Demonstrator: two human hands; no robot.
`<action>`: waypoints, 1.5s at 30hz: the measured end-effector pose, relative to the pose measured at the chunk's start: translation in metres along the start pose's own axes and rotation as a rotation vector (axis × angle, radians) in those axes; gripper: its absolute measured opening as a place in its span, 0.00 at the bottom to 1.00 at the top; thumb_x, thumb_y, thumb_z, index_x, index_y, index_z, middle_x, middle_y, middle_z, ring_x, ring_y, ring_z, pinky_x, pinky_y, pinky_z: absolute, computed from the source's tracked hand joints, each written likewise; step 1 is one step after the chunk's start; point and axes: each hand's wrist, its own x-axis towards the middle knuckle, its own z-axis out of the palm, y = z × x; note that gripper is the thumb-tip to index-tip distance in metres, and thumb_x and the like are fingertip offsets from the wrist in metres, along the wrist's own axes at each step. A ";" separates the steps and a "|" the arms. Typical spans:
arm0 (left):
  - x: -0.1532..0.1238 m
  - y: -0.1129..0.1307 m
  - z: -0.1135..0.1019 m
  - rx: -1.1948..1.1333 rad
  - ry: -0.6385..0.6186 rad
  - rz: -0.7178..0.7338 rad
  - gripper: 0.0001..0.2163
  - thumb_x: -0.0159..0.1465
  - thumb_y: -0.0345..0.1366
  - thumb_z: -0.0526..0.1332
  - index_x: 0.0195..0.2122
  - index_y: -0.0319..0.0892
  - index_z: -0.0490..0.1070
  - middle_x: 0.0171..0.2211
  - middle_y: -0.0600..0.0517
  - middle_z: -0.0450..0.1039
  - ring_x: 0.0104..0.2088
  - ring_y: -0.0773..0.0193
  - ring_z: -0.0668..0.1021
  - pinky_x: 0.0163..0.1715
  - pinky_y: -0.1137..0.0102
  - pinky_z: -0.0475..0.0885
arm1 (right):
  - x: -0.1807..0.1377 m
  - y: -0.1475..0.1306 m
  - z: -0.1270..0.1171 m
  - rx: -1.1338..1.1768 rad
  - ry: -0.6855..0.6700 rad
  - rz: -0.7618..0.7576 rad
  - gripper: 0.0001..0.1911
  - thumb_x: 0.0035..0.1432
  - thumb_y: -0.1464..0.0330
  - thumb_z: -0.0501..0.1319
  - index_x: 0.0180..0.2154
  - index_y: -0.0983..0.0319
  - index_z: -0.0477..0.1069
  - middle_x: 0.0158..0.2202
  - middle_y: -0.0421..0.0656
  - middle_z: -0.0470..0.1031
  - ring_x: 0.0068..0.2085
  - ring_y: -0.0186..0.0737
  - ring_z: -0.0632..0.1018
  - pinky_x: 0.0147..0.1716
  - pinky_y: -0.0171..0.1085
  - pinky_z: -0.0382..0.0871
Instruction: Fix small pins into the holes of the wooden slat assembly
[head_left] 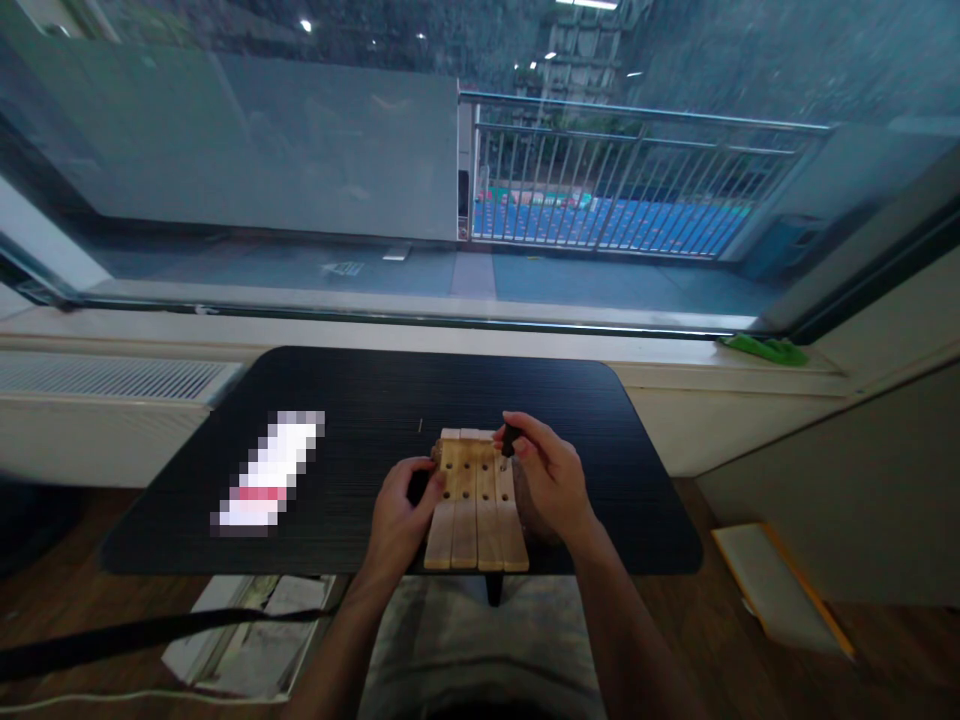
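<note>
A wooden piece made of several slats with holes [475,500] lies on the black table [360,400] near its front edge. My left hand [401,515] grips the piece's left side, fingers curled round its edge. My right hand [547,475] rests against the right side and pinches a small dark object [510,437] between thumb and fingers, just above the piece's top right corner.
A blurred white and pink object [270,470] lies on the table's left part. Beyond the table is a window sill [450,335] with a green item [765,348] at the right. Papers [247,640] and a yellow-edged board [780,590] lie on the floor.
</note>
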 end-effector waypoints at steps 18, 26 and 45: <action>0.000 -0.001 0.000 0.001 -0.003 0.001 0.16 0.60 0.50 0.61 0.40 0.43 0.76 0.41 0.45 0.79 0.44 0.51 0.79 0.49 0.56 0.73 | 0.005 -0.013 -0.004 -0.094 -0.043 -0.102 0.17 0.67 0.73 0.56 0.54 0.54 0.73 0.46 0.44 0.83 0.46 0.40 0.84 0.46 0.42 0.81; 0.000 -0.002 0.000 0.000 -0.002 -0.004 0.17 0.60 0.51 0.61 0.40 0.43 0.76 0.41 0.45 0.79 0.44 0.50 0.79 0.50 0.56 0.73 | 0.004 -0.009 -0.005 -0.074 -0.037 -0.071 0.17 0.67 0.72 0.57 0.53 0.54 0.75 0.46 0.43 0.84 0.44 0.40 0.84 0.46 0.43 0.81; 0.002 -0.001 -0.001 0.000 0.002 -0.002 0.16 0.59 0.50 0.61 0.39 0.43 0.76 0.40 0.45 0.80 0.44 0.50 0.80 0.49 0.56 0.74 | 0.008 -0.012 -0.007 -0.075 -0.026 -0.042 0.16 0.64 0.73 0.59 0.50 0.55 0.79 0.44 0.43 0.85 0.43 0.40 0.85 0.44 0.42 0.81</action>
